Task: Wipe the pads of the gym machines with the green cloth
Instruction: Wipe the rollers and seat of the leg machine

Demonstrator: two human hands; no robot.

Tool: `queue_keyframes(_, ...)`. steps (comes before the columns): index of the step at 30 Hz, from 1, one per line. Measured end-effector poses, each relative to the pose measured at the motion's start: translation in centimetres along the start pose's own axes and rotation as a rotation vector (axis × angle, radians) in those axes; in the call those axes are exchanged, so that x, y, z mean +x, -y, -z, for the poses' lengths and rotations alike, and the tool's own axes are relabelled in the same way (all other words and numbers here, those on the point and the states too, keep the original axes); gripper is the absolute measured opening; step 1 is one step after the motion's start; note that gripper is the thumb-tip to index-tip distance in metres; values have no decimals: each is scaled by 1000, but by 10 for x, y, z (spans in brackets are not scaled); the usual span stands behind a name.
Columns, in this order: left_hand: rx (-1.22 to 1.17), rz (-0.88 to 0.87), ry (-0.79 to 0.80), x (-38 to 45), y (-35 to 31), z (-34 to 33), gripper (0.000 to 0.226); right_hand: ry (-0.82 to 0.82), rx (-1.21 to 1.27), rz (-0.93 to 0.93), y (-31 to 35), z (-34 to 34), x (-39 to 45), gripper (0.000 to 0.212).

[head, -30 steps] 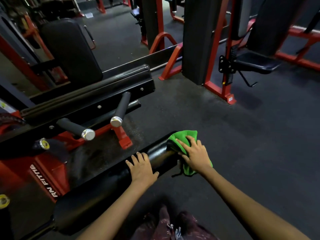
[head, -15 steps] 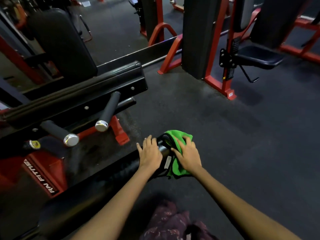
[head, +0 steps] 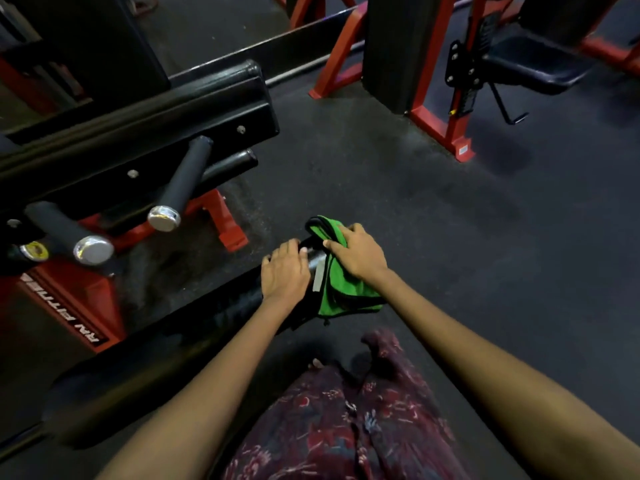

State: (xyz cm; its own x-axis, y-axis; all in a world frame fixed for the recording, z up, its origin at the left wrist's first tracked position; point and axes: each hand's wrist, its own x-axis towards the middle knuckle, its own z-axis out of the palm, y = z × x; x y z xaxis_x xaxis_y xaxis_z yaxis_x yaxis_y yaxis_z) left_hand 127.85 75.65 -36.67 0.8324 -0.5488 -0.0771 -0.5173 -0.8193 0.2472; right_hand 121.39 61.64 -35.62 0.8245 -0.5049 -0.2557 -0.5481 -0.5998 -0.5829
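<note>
Head view, looking down. Black roller pad (head: pixel 194 344) lies low over the floor (head: pixel 433 237); its long axis runs from lower left up to the right, and its free end sits under the two hands.

Green cloth (head: pixel 341 287): draped over that free end, wrapping the top and hanging down the near right side. A pale tag shows on its left edge.

Right hand (head: pixel 358 252): grip lies on top of the cloth, palm down, fingers bent over the fold toward the end cap, pressing the fabric onto the pad. The thumb seems to pinch the cloth edge, though the fold partly hides it.

Left hand (head: pixel 285 271): flat on the bare pad just beside the cloth, on the side away from the free end, fingers fairly straight, holding nothing. It touches the pad and reads as a brace.

Key relation: the cloth is at the very end of the axis, so all unwiped length lies down-left of the right grip, past the left hand. Judgement: the coming stroke has to run along the axis toward the body, and the left hand stands in that path, so it must shift or lift. The right hand is the nearer one to the cloth; no change of hands is needed.

Grey hand grips (head: pixel 180 183) of the red-framed machine (head: pixel 69 306) stand well apart, to the left.
</note>
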Motion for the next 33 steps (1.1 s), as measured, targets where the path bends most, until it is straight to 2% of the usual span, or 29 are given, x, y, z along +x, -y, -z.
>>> queue_keyframes(4, -1, 31, -20, -1, -2, 0, 27, -244, -90, 207, -20, -31, -45, 53)
queue_keyframes(6, -72, 86, -34, 1, -8, 1, 24, -293, -121, 315, -36, -37, -58, 54)
queue_keyframes(8, -96, 155, -38, 3, -13, 3, 22, -278, -104, 344, -42, -35, -52, 54)
queue_keyframes(11, -21, 121, -136, 0, -13, -4, 23, -126, -124, 246, -18, -14, -27, 56)
queue_keyframes(14, 8, 98, -192, -4, -12, -11, 45, 79, -178, 97, 13, 3, 9, 48)
queue_keyframes(17, 22, 81, -216, -5, -15, -14, 54, 280, -84, -43, 25, 13, 48, 48)
queue_keyframes(19, 85, 54, -240, -4, -14, -15, 55, 344, -44, -66, 28, 12, 63, 46)
queue_keyframes(21, 128, 46, -273, -4, -11, -19, 58, 310, -62, -28, 28, 11, 59, 46)
queue_keyframes(26, 65, 53, -267, -30, -21, -35, 63, 57, -89, 220, -11, 4, -2, 51)
queue_keyframes(30, -8, 58, -250, -54, -26, -49, 60, 20, -160, 285, -22, 4, -19, 52)
queue_keyframes(33, -64, 40, -233, -56, -30, -45, 63, 47, -283, 222, 1, 9, -2, 50)
